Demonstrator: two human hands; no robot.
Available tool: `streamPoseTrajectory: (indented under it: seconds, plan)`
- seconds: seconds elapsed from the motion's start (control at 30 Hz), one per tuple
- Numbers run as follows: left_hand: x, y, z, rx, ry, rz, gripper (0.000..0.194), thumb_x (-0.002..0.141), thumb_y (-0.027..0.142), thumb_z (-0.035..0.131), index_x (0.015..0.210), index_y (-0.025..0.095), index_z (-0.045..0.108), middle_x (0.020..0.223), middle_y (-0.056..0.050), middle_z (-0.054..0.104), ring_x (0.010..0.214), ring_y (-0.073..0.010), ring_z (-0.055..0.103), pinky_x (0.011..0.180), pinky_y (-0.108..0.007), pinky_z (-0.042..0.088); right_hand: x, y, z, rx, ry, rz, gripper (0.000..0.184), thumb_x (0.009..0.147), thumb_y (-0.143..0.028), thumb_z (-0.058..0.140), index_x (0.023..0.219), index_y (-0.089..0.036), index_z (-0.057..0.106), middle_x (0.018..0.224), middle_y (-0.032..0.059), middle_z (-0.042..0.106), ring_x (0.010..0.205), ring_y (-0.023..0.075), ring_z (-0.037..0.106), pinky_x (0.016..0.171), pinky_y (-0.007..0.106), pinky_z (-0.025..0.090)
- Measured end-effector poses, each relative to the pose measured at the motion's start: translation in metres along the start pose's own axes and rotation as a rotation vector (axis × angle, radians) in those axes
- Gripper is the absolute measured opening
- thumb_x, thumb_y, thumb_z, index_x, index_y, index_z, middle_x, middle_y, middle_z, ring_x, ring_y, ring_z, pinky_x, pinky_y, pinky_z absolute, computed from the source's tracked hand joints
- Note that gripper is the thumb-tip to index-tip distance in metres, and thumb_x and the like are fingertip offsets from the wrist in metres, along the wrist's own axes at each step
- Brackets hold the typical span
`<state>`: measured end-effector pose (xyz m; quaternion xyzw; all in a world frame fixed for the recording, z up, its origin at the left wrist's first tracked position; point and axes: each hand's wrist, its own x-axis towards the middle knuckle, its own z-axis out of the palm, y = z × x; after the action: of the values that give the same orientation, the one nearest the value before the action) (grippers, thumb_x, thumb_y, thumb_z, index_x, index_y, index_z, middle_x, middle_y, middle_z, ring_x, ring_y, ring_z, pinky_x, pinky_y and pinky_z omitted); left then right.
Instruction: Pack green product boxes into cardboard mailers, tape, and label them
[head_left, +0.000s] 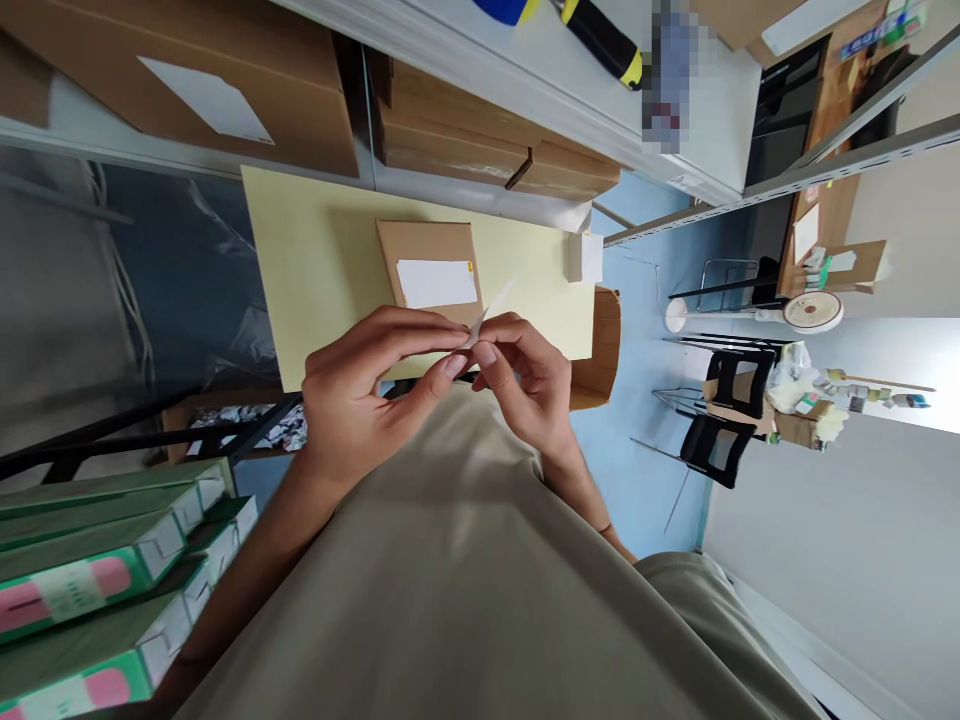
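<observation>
Between my two hands is a thin, white, translucent slip [496, 300], apparently paper or a label, its pointed end sticking up and away from me. My left hand [360, 385] pinches its lower end between thumb and straight fingers. The thumb and curled fingers of my right hand [529, 380] close on the same end, touching the left fingertips. Just beyond the hands, a flat brown cardboard box [427, 238] lies on a pale yellow tabletop [307, 255]. A white label [436, 283] covers part of the box's top; my fingers hide its near edge.
A small white stack [585, 258] sits at the tabletop's right end, with an open cardboard carton [606, 345] below. Shelving [450, 40] with large cartons [495, 130] borders the far side. Green boxes [90, 590] are piled at my left. Black chairs [720, 440] stand to the right.
</observation>
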<state>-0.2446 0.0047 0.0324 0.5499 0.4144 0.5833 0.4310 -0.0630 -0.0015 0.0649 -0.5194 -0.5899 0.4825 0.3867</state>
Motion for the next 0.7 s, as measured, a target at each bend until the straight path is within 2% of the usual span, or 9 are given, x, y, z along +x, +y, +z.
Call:
streamPoseTrajectory:
  seconds: [0.07,0.17,0.23,0.3,0.37,0.47,0.53,0.63,0.7]
  plan:
    - [-0.001,-0.001,0.001,0.004,-0.012,0.026,0.024,0.102,0.022,0.088,0.124,0.035,0.087,0.115,0.0,0.085,0.105,-0.0182,0.083,0.095,-0.033,0.071,0.0,-0.002,0.0,-0.054,0.001,-0.068,0.017,0.117,-0.044,0.066,0.113,-0.029,0.074,0.107,0.0013,0.076,0.089,0.0151,0.078,0.073,0.029,0.069]
    - [-0.002,-0.003,0.001,-0.111,-0.006,-0.082,0.013,0.104,0.022,0.084,0.116,0.026,0.087,0.108,-0.002,0.084,0.093,-0.0141,0.081,0.085,-0.026,0.069,0.001,-0.004,0.001,-0.107,-0.026,-0.163,0.009,0.116,-0.034,0.066,0.112,-0.031,0.074,0.105,-0.0008,0.078,0.088,0.0139,0.076,0.075,0.028,0.068]
    - [-0.003,-0.006,0.0,-0.19,0.0,-0.21,0.004,0.104,0.025,0.083,0.105,0.022,0.086,0.098,-0.002,0.082,0.085,-0.0129,0.079,0.08,-0.024,0.067,0.002,-0.004,0.003,-0.14,-0.046,-0.182,0.009,0.115,-0.031,0.066,0.11,-0.03,0.074,0.103,-0.0011,0.078,0.089,0.0141,0.077,0.074,0.028,0.067]
    - [-0.004,-0.016,-0.004,-0.268,0.032,-0.361,0.009,0.101,0.029,0.086,0.097,0.021,0.085,0.09,-0.002,0.081,0.081,-0.0126,0.077,0.076,-0.022,0.064,0.003,0.0,0.005,-0.176,-0.063,-0.164,0.01,0.112,-0.031,0.065,0.106,-0.029,0.073,0.1,-0.0012,0.079,0.088,0.0144,0.077,0.072,0.028,0.066]
    - [-0.006,-0.035,-0.01,-0.403,0.112,-0.524,0.015,0.095,0.034,0.091,0.092,0.021,0.083,0.088,-0.002,0.08,0.08,-0.014,0.075,0.074,-0.024,0.063,0.007,0.012,0.004,-0.212,-0.078,-0.095,0.012,0.109,-0.033,0.065,0.102,-0.027,0.072,0.098,-0.0009,0.079,0.086,0.0144,0.077,0.072,0.028,0.065]
    - [-0.018,-0.08,-0.026,-0.618,0.338,-0.758,0.02,0.09,0.036,0.093,0.09,0.022,0.079,0.093,-0.004,0.08,0.086,-0.018,0.076,0.078,-0.029,0.065,0.021,0.043,-0.007,-0.238,-0.06,0.069,0.014,0.104,-0.037,0.066,0.097,-0.025,0.07,0.094,-0.0001,0.077,0.084,0.0153,0.078,0.074,0.029,0.064]
    - [-0.035,-0.115,-0.042,-0.681,0.56,-0.882,0.017,0.092,0.03,0.09,0.093,0.021,0.075,0.1,-0.005,0.081,0.095,-0.0187,0.078,0.085,-0.028,0.065,0.033,0.069,-0.018,-0.216,-0.015,0.164,0.015,0.098,-0.039,0.069,0.093,-0.025,0.068,0.087,-0.0008,0.075,0.083,0.0168,0.079,0.072,0.029,0.063]
    - [-0.078,-0.156,-0.071,-0.705,0.894,-1.023,0.017,0.092,0.021,0.086,0.09,0.021,0.069,0.092,-0.003,0.078,0.089,-0.0154,0.076,0.083,-0.024,0.063,0.052,0.103,-0.033,-0.151,0.096,0.271,0.026,0.091,-0.048,0.074,0.089,-0.025,0.063,0.08,-0.0024,0.068,0.077,0.0189,0.079,0.065,0.029,0.062]
    - [-0.113,-0.168,-0.087,-0.67,1.009,-1.046,0.019,0.093,0.017,0.083,0.088,0.021,0.065,0.083,0.0,0.073,0.076,-0.0116,0.07,0.072,-0.02,0.057,0.065,0.118,-0.035,-0.088,0.203,0.32,0.03,0.094,-0.054,0.071,0.09,-0.027,0.058,0.081,-0.003,0.065,0.081,0.0196,0.081,0.066,0.028,0.063]
